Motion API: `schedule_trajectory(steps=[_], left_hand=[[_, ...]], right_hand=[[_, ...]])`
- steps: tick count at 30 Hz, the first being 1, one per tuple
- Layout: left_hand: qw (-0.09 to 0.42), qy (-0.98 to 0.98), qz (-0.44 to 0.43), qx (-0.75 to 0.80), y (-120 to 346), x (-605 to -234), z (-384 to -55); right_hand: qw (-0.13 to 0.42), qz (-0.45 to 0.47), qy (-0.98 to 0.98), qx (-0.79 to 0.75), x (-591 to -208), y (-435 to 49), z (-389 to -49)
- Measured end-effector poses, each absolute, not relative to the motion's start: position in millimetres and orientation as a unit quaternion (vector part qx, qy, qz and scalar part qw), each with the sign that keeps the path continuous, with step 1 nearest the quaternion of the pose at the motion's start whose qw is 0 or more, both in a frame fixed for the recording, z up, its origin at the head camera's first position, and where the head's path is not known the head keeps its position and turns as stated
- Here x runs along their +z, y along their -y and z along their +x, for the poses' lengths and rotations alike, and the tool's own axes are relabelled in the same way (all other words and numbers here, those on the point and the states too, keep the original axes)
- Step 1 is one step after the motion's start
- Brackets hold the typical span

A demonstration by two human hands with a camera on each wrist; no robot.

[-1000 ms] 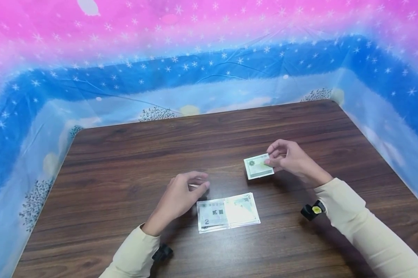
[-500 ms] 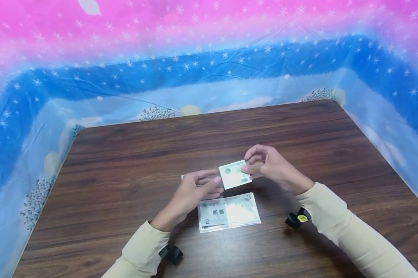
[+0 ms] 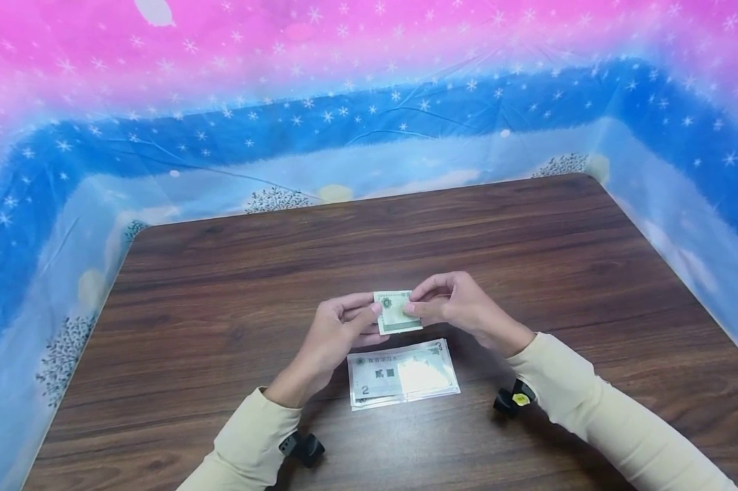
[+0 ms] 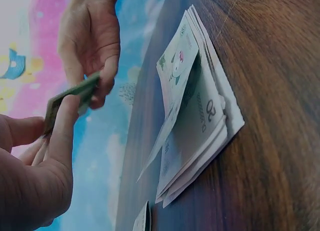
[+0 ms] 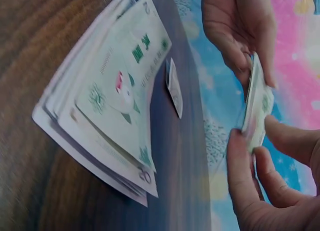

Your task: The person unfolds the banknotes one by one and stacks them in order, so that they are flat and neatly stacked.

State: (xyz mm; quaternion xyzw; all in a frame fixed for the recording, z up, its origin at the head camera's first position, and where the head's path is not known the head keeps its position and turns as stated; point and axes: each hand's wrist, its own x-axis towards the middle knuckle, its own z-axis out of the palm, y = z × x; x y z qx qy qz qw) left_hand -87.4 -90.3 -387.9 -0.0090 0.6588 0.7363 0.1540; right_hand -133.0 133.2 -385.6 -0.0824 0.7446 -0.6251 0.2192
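A small folded green banknote (image 3: 398, 320) is up off the table between the two hands. My left hand (image 3: 335, 335) pinches its left edge, thumb in front and fingers behind. At the opposite edge, my right hand (image 3: 468, 311) grips it between thumb and fingers. Just below, nearer the body, a stack of banknotes (image 3: 375, 385) lies flat, with a "2" on the top note. From the left wrist view, that top note (image 4: 176, 71) bows upward over a note marked 20. The right wrist view shows another folded note (image 5: 174, 88) on the table beyond the stack.
Beneath everything is a dark wood-grain table (image 3: 222, 273) with rounded far corners. A pink and blue snowflake cloth (image 3: 344, 123) hangs around its back and sides. Each wrist carries a small black camera, such as the left one (image 3: 303, 448).
My right hand has carried the folded banknote leftward, and it has met my left hand, which now pinches its other edge. The left hand has shifted slightly right. The stack has stayed put.
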Motion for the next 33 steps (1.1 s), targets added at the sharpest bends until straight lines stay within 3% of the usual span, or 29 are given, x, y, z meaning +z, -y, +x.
schedule_trajectory(steps=[8,17,26,33], left_hand=[[0.162,-0.651,-0.003,0.741,87.6,-388.3,-85.4],[0.136,-0.649,0.011,0.749,81.5,-392.3,-86.2],[0.133,-0.681,0.002,0.72,85.9,-393.0,-84.3],[0.12,-0.71,-0.017,0.693,91.1,-390.3,-82.6]], right_hand=[[0.245,-0.087,-0.748,-0.611,-384.7,-124.9,-121.1],[0.237,-0.101,-0.76,-0.597,-384.4,-119.0,-113.7],[0.273,-0.109,-0.727,-0.621,-382.5,-122.0,-111.1],[0.249,-0.095,-0.738,-0.62,-379.3,-129.3,-110.0]])
